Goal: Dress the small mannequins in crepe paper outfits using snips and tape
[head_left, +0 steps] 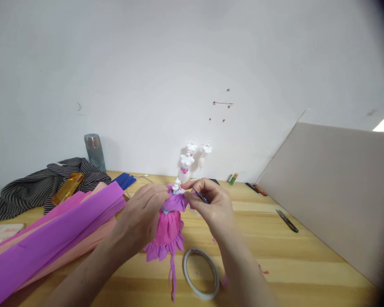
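Note:
A small white mannequin [177, 182] stands between my hands, wearing a paper dress with a pink skirt [168, 228] and purple ruffled hem. Around its shoulders sits a purple paper collar [178, 202]. My left hand [144, 209] is closed on the left side of this collar, its fingertips partly hidden. On the other side, my right hand [214, 202] pinches the collar's edge with thumb and forefinger, and a slim dark tool [201, 196] lies within the same hand. Its exact kind cannot be made out. A purple strip [173, 277] hangs below the hem.
A roll of tape [201, 273] lies in front. Purple and pink crepe paper [60, 238] is piled left, near striped cloth [25, 183] and a flask [95, 152]. More white mannequins [186, 162] stand behind. Black-handled snips [287, 221] and a white panel [333, 183] are right.

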`<state>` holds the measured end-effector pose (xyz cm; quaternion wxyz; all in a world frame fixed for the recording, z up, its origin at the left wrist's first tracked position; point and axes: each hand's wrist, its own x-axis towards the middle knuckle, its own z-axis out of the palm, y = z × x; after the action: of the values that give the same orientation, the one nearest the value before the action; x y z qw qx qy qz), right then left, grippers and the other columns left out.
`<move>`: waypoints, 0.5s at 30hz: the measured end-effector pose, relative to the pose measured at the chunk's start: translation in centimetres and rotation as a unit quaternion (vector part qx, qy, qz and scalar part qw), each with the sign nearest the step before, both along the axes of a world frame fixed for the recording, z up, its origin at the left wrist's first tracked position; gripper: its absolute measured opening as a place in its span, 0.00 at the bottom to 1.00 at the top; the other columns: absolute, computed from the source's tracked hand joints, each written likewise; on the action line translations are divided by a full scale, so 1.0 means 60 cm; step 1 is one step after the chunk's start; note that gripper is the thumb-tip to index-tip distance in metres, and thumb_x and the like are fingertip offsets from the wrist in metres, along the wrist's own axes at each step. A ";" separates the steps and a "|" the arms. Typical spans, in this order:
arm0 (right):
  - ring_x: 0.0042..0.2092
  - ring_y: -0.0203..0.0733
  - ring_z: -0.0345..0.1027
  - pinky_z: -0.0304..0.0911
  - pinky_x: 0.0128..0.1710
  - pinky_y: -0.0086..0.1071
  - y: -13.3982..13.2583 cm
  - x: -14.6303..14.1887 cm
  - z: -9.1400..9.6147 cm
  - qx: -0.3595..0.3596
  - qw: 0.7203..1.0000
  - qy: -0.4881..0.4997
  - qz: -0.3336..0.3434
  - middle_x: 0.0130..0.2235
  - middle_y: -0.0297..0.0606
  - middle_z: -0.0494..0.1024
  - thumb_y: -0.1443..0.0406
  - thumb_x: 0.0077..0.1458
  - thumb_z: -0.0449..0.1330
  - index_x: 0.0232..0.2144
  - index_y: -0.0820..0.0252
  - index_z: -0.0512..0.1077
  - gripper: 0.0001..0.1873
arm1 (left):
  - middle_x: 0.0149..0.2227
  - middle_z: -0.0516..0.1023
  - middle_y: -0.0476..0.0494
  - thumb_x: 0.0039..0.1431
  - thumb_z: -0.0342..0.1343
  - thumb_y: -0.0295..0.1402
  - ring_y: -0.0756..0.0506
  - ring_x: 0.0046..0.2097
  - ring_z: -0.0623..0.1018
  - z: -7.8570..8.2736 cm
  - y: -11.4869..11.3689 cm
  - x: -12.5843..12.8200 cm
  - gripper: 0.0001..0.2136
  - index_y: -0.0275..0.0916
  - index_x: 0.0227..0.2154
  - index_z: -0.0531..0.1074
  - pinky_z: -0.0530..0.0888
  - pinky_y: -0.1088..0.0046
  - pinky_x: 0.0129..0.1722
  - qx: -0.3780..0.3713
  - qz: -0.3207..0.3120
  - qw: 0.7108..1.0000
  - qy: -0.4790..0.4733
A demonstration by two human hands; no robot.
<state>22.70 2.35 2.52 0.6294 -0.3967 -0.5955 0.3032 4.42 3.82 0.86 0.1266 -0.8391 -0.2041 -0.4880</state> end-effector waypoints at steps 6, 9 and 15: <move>0.25 0.34 0.65 0.59 0.22 0.29 -0.002 0.001 0.001 -0.009 1.000 -0.002 0.000 0.30 0.38 0.79 0.66 0.42 0.64 0.17 0.58 0.63 0.12 | 0.41 0.79 0.40 0.59 0.44 0.18 0.44 0.42 0.78 -0.001 0.002 -0.001 0.16 0.37 0.46 0.69 0.76 0.67 0.42 0.002 -0.015 1.000 -0.010; 0.25 0.34 0.65 0.59 0.23 0.29 -0.001 0.000 0.001 -0.010 1.000 0.000 -0.003 0.30 0.38 0.79 0.66 0.42 0.65 0.17 0.58 0.64 0.12 | 0.40 0.79 0.40 0.57 0.45 0.16 0.45 0.43 0.78 0.005 0.002 -0.007 0.17 0.37 0.46 0.69 0.76 0.66 0.43 -0.044 -0.015 0.998 -0.033; 0.25 0.35 0.65 0.58 0.22 0.29 0.001 0.001 -0.001 -0.005 1.000 -0.009 -0.012 0.30 0.38 0.79 0.66 0.42 0.65 0.17 0.58 0.64 0.12 | 0.43 0.78 0.38 0.55 0.54 0.18 0.44 0.45 0.78 0.016 0.004 -0.018 0.12 0.36 0.40 0.71 0.77 0.65 0.43 -0.095 -0.061 0.993 -0.016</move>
<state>22.78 2.40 2.46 0.6252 -0.4098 -0.5950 0.2951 3.34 4.03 1.84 0.0129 -0.8502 -0.1998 -0.4869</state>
